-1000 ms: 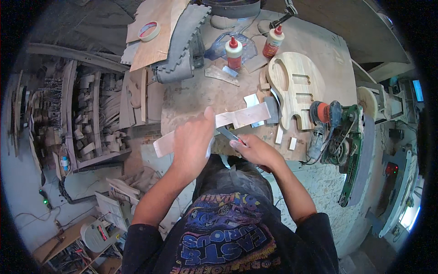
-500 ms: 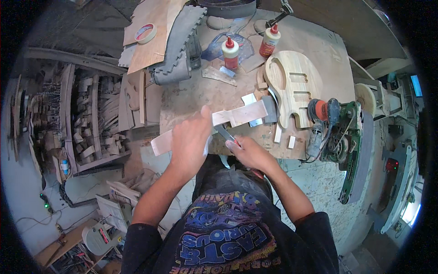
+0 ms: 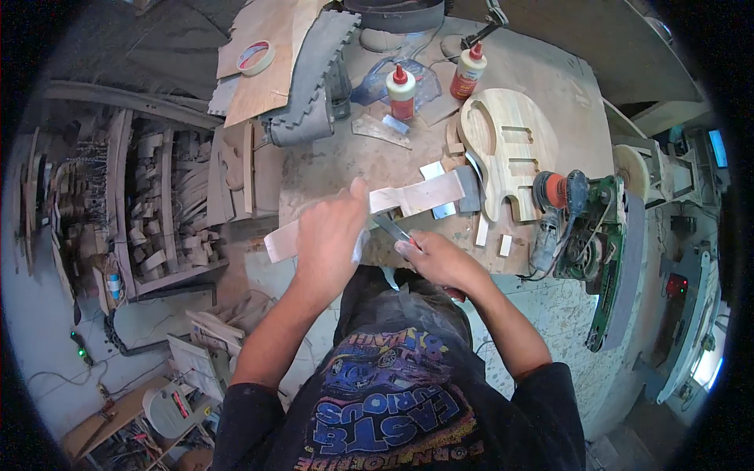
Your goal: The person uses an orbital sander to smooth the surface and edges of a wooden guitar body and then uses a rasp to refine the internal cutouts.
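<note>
My left hand (image 3: 331,235) is closed round a long, pale wooden strip (image 3: 428,192) held slantwise over the near edge of the workbench. The strip shows on both sides of the hand and has a step along its edge near the middle. In my right hand (image 3: 441,259) is a hand tool with a flat grey blade (image 3: 390,228) and a red part on its handle. The blade's tip touches or nearly touches the strip's lower edge, close to my left fingers. My palm hides most of the handle.
On the workbench (image 3: 314,169) lie a guitar body (image 3: 510,141), two glue bottles (image 3: 401,98) with red caps, an orange-and-black sander (image 3: 554,190) and small wood blocks (image 3: 504,245). A tape roll (image 3: 255,57) rests on boards at the back left. A green machine (image 3: 605,259) stands to the right.
The whole view has shifted slightly. Both hands keep their grips, and the blade stays against or near the strip with hardly any movement.
</note>
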Motion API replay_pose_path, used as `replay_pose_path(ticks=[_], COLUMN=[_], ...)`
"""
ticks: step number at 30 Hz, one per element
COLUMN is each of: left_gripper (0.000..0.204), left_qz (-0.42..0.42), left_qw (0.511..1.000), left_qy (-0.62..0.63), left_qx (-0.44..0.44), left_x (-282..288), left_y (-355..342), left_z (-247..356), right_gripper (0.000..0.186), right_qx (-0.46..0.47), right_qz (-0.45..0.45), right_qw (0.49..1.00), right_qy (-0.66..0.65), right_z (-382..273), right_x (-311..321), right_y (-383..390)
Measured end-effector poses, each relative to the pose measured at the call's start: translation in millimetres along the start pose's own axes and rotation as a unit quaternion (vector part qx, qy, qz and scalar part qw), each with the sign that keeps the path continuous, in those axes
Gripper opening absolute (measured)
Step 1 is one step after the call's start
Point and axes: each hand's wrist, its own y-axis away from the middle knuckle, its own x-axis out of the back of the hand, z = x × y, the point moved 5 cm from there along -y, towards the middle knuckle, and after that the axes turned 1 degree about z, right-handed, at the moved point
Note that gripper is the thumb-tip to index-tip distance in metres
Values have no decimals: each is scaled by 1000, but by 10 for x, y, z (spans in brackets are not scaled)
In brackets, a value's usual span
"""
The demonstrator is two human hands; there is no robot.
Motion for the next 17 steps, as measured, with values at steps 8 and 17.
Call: replay_pose_path(ticks=[8, 17], left_gripper=[46, 57], left_qz=[-26, -15], left_qw=[999, 1000], left_qy=[-6, -14], left_qx=[19, 1], left_x=[-16, -60], left_y=[14, 68], left_z=[-13, 2], right_gripper=[42, 46], right_qx=[11, -1], right_qz=[52, 55], right_qw=[996, 998], right_qy=[64, 37], right_z=[-2, -34], right_x=[-8, -39], right_y=[27, 60])
